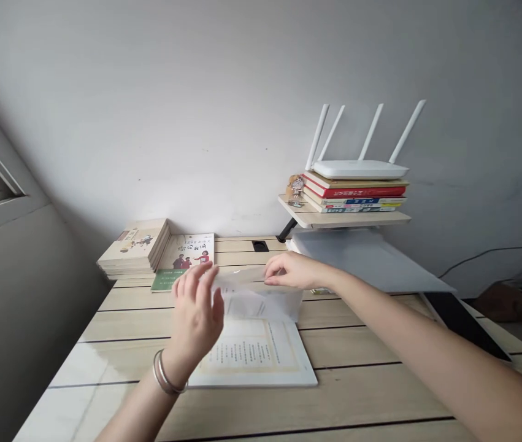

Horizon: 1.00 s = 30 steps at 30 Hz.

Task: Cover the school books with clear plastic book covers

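A printed book lies on the desk in front of me, its page showing columns of text inside a pale yellow border. Above its far part stands a translucent plastic sheet, tilted up and see-through. My right hand pinches the sheet's upper right edge between thumb and fingers. At the sheet's left side is my left hand, fingers curved and apart, the thumb held away from them. Its fingertips are close to the sheet; whether they touch it I cannot tell. A silver bracelet circles the left wrist.
Left rear, a stack of books stands beside a green-and-white book. At right, a raised shelf carries several books and a white router. Under it lies a large translucent sheet. A black socket is set near the wall.
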Available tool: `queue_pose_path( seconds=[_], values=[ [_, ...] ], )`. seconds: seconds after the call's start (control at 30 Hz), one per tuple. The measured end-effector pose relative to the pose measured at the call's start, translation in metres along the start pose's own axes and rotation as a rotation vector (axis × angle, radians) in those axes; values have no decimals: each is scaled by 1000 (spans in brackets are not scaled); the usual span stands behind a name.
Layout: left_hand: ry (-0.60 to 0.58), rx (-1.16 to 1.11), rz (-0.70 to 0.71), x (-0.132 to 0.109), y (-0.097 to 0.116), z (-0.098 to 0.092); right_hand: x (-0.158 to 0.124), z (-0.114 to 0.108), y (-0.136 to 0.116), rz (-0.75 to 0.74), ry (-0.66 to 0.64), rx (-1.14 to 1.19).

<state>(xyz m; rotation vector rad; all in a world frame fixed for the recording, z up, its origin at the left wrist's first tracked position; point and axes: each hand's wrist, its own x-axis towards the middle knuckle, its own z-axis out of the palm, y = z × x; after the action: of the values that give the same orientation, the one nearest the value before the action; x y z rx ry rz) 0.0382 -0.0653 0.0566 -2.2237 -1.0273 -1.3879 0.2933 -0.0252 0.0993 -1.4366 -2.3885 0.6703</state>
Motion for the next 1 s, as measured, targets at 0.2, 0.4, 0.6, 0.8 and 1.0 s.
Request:
queue_pose_path(
  seconds=[0.2, 0.4, 0.6, 0.8, 1.0],
  values=[
    [-359, -9, 240, 29, 39, 10, -15, 2, -2, -147, 173, -15],
    [-614, -33, 142, 36, 22, 44, -43, 28, 12, -74, 769, 211],
    [-608, -10, 17, 47, 10, 53, -40, 85, 45, 151, 788, 770],
    [-764, -155, -144, 72, 3, 48, -27, 110, 48, 174, 836, 768],
    [-1031, -255, -228, 99, -4, 48, -21, 122, 55, 190, 936, 683]
  ],
)
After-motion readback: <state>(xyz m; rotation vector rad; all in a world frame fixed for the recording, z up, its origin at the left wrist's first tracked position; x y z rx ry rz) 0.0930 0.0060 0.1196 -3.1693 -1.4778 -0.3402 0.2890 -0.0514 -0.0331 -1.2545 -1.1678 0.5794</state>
